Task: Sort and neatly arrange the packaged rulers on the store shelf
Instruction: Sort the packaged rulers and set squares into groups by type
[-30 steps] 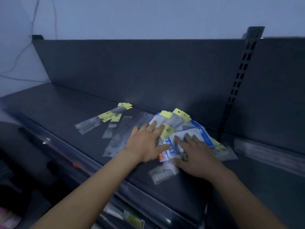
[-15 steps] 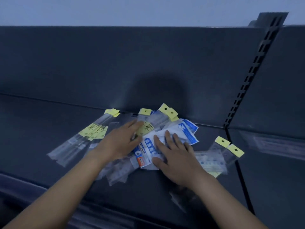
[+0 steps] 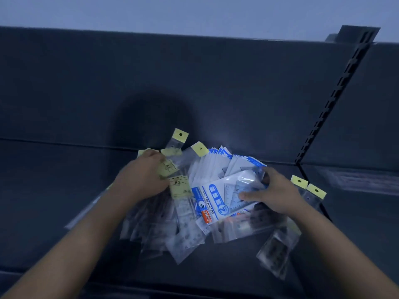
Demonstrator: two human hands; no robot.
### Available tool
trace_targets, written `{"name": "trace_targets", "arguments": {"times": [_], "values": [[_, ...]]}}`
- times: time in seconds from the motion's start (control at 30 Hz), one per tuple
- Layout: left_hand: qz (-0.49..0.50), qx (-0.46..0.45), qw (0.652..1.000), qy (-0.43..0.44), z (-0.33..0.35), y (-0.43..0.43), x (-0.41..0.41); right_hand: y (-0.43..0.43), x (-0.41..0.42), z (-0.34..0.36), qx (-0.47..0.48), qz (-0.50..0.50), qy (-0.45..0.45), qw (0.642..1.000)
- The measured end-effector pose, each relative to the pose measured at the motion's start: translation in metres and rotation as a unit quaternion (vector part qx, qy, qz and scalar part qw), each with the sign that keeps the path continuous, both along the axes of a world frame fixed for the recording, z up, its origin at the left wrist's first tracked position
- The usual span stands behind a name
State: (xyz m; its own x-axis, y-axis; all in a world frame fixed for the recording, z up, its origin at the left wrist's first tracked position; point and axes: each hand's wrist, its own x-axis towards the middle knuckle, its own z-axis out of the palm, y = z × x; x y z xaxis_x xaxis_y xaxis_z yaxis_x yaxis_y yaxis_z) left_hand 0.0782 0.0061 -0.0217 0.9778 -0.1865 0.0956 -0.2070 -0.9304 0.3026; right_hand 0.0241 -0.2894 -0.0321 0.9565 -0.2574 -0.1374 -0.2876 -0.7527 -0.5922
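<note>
While the left hand (image 3: 140,180) grips the yellow-tagged packets (image 3: 179,187) and the right hand (image 3: 272,195) pinches the blue packet (image 3: 216,199) atop the heap (image 3: 185,234) on the shelf (image 3: 54,173), each kind is best drawn apart slowly, so slippery sleeves don't slide.

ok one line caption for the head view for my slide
Left hand and right hand grip packaged rulers heaped on a dark shelf.

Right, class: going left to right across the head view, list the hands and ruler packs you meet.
Left hand → yellow-labelled pack → blue GEOMETRIC pack → right hand → two yellow-tagged packs.
</note>
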Motion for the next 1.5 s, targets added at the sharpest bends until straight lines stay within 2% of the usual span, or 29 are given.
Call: {"name": "trace_targets", "arguments": {"times": [0.1,0.13,0.2,0.27,0.37,0.43,0.5,0.63,0.77,0.93,1.03,1.13,1.37,1.5], "values": [[0.008,0.077,0.996,-0.035,0.003,-0.005,-0.004,-0.003,0.005,0.007,-0.007,0.004,0.054,0.999],[-0.006,0.067,0.995,-0.069,0.002,-0.012,-0.005,-0.004,0.006,0.008,-0.009,0.011,0.067,0.998],[-0.047,-0.012,0.994,-0.101,0.002,-0.03,-0.007,-0.006,0.007,0.012,-0.015,0.021,0.084,0.996],[-0.07,-0.086,0.992,-0.052,0.001,-0.05,-0.007,-0.01,0.006,0.015,-0.033,0.025,0.09,0.995],[-0.063,-0.103,0.993,0.019,-0.003,-0.074,0.002,-0.017,0.002,0.016,-0.043,0.029,0.094,0.994],[-0.035,-0.084,0.995,0.042,-0.006,-0.086,0.009,-0.023,0.0,0.015,-0.006,0.035,0.067,0.997],[-0.001,-0.056,0.997,0.06,-0.007,-0.095,0.016,-0.03,-0.003,0.016,0.076,0.04,0.016,0.996],[0.031,-0.061,0.992,0.103,-0.004,-0.103,0.028,-0.047,-0.012,0.025,0.279,0.013,-0.084,0.956],[0.046,-0.059,0.985,0.155,0.003,-0.11,0.037,-0.066,-0.024,0.037,0.329,-0.005,-0.121,0.937],[-0.039,-0.205,0.955,0.211,0.002,-0.114,0.037,-0.08,-0.032,0.033,0.346,-0.06,-0.105,0.93],[-0.068,-0.253,0.949,0.177,-0.003,-0.123,0.034,-0.072,-0.036,0.021,0.353,-0.067,-0.079,0.93],[-0.06,-0.304,0.94,0.144,-0.001,-0.137,0.028,-0.063,-0.039,0.01,0.396,-0.077,-0.061,0.913],[0.017,-0.424,0.902,0.078,0.024,-0.139,0.022,-0.055,-0.044,0.007,0.449,-0.12,-0.103,0.879],[-0.01,-0.441,0.896,0.056,0.046,-0.122,0.022,-0.052,-0.053,0.009,0.466,-0.141,-0.108,0.867]]}}
